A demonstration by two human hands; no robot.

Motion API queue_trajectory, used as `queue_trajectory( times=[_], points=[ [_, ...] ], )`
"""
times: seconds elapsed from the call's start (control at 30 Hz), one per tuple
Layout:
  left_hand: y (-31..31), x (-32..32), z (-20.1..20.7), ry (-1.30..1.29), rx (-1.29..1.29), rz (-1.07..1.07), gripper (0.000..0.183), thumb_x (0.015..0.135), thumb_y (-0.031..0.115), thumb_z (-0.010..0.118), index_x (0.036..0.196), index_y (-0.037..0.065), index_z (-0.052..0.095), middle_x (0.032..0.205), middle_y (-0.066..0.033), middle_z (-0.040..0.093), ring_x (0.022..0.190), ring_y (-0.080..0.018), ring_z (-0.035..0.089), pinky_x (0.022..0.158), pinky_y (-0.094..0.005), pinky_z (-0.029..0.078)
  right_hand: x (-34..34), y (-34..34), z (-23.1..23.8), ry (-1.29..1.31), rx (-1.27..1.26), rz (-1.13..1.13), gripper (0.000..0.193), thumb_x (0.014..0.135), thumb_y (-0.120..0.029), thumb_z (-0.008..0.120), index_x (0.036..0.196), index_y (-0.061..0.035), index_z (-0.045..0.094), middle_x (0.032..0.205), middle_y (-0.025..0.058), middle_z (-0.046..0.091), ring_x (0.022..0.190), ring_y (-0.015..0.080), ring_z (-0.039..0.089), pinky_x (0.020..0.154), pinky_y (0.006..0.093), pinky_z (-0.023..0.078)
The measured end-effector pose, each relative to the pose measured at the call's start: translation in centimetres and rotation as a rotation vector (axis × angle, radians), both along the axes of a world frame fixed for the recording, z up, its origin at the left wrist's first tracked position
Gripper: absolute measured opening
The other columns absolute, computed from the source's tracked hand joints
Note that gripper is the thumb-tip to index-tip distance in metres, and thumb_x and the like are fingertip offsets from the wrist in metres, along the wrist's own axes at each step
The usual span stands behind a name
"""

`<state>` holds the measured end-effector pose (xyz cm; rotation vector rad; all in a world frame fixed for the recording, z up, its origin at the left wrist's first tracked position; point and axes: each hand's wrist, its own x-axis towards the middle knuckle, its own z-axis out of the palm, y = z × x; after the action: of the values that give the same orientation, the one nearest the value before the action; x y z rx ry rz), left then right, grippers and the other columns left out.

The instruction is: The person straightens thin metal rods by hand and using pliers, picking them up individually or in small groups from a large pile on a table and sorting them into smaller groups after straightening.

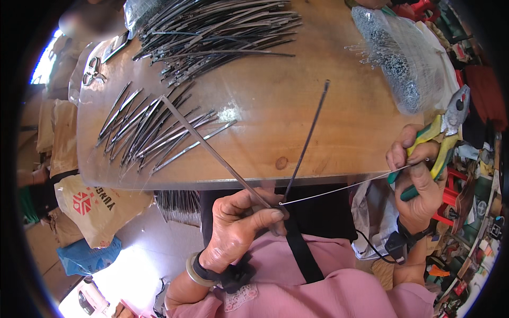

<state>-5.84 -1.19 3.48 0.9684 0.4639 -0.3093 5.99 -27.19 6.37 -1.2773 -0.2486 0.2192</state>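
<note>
Just off the table's near edge, my left hand (241,220) pinches two slim metal strips that meet in a V at its fingertips. The grey strip (212,151) slants up to the left, and the dark strip (308,140) slants up to the right. A thin wire (344,185), with a small loop at its end, runs from that joint to my right hand (421,185). The fingers of that hand pinch the wire's other end and also hold pliers (437,138) with yellow and green handles, jaws pointing up and away.
A large heap of dark metal strips (212,40) covers the far left of the wooden table (339,127). A smaller group of strips (140,127) lies nearer, by scissors (94,71). At far right is a plastic bag of wires (405,69). A printed sack (101,206) sits left below.
</note>
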Motion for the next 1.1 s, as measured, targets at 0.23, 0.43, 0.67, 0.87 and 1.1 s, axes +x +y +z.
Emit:
queue_trajectory(
  times=[0.23, 0.43, 0.67, 0.87, 1.1],
  points=[
    [0.3, 0.2, -0.3, 0.069, 0.115, -0.166, 0.012, 0.083, -0.007, 0.067, 0.095, -0.007, 0.068, 0.085, -0.0091, 0.07, 0.071, -0.0122, 0.063, 0.07, -0.024, 0.051, 0.2, 1.6, 0.3, -0.465, -0.674, 0.212, 0.015, 0.076, -0.004, 0.072, 0.09, -0.0019, 0.07, 0.104, 0.012, 0.06, 0.081, 0.0211, 0.059, 0.07, 0.0304, 0.048],
    [0.4, 0.6, -0.3, 0.179, 0.117, -0.359, 0.007, 0.083, -0.006, 0.067, 0.09, -0.006, 0.067, 0.077, -0.0038, 0.067, 0.072, -0.0077, 0.06, 0.067, -0.0221, 0.049, 1.3, 4.7, -0.2, -0.858, -0.951, 0.422, 0.023, 0.061, -0.005, 0.071, 0.082, 0.0005, 0.063, 0.098, 0.0126, 0.059, 0.087, 0.0305, 0.058, 0.087, 0.0475, 0.039],
    [0.6, 0.1, -0.3, 0.188, 0.146, -0.379, 0.01, 0.084, -0.006, 0.067, 0.095, -0.005, 0.067, 0.081, -0.0032, 0.067, 0.075, -0.0094, 0.062, 0.07, -0.0236, 0.051, 0.6, 4.7, -2.0, -0.784, -0.904, 0.479, 0.027, 0.057, -0.004, 0.068, 0.083, 0.002, 0.063, 0.099, 0.0129, 0.058, 0.088, 0.031, 0.054, 0.084, 0.0447, 0.039],
    [2.9, 1.7, 0.0, -0.118, 0.184, -0.428, 0.026, 0.086, -0.011, 0.06, 0.11, -0.004, 0.067, 0.098, -0.0062, 0.068, 0.092, -0.0126, 0.062, 0.082, -0.0256, 0.051, 0.0, 4.1, -0.9, -0.775, -0.874, 0.476, 0.031, 0.052, -0.005, 0.066, 0.082, 0.0018, 0.063, 0.101, 0.0142, 0.056, 0.086, 0.0335, 0.052, 0.081, 0.0444, 0.038],
    [0.3, 3.5, 1.2, 0.08, 0.216, -0.643, 0.019, 0.088, 0.01, 0.067, 0.104, -0.002, 0.065, 0.087, -0.008, 0.069, 0.077, -0.0159, 0.065, 0.071, -0.0255, 0.052, -1.2, 4.3, -0.2, -0.8, -0.841, 0.5, 0.033, 0.048, -0.007, 0.064, 0.08, -0.0008, 0.062, 0.102, 0.0154, 0.056, 0.087, 0.0309, 0.054, 0.085, 0.0493, 0.035]
  ],
)
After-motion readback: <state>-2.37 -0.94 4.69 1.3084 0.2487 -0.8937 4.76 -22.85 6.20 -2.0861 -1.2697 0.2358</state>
